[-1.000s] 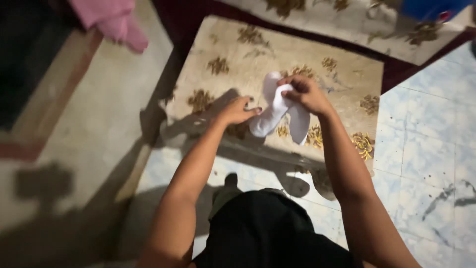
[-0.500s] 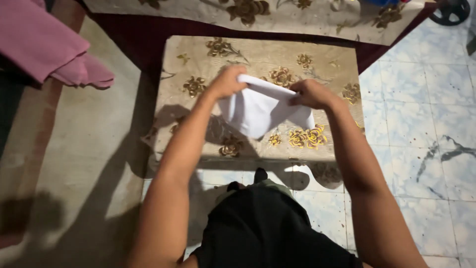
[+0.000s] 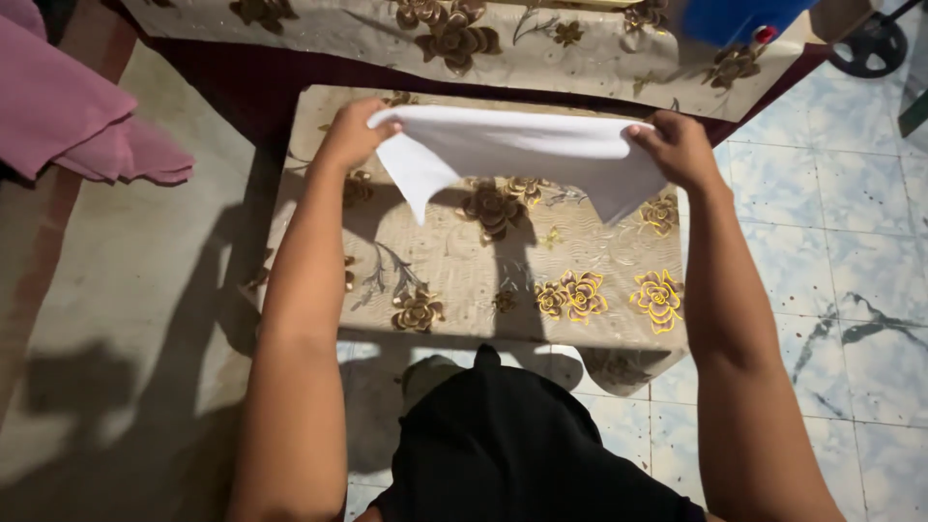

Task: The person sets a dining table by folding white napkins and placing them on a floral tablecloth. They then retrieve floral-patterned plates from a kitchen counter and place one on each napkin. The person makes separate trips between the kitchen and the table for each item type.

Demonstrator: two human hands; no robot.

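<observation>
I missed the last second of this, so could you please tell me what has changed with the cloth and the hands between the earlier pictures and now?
The white cloth went from a bunched roll to a strip stretched wide. The left hand, at first only beside it, took hold of an end, and the hands moved apart. The right hand kept its grip throughout. The cloth stays above the floral-covered table.

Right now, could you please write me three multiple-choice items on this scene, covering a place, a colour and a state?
1. Where is the white cloth?
A. held up over the small table
B. lying on the tiled floor
C. draped over the pink fabric

2. What colour is the fabric at far left?
A. green
B. pink
C. yellow

3. How is the cloth held?
A. bunched in one hand
B. rolled into a ball
C. stretched wide between both hands

Answers: 1 A, it hangs above the floral tabletop; 2 B, it is plainly pink; 3 C, the left hand and right hand grip opposite corners.
</observation>
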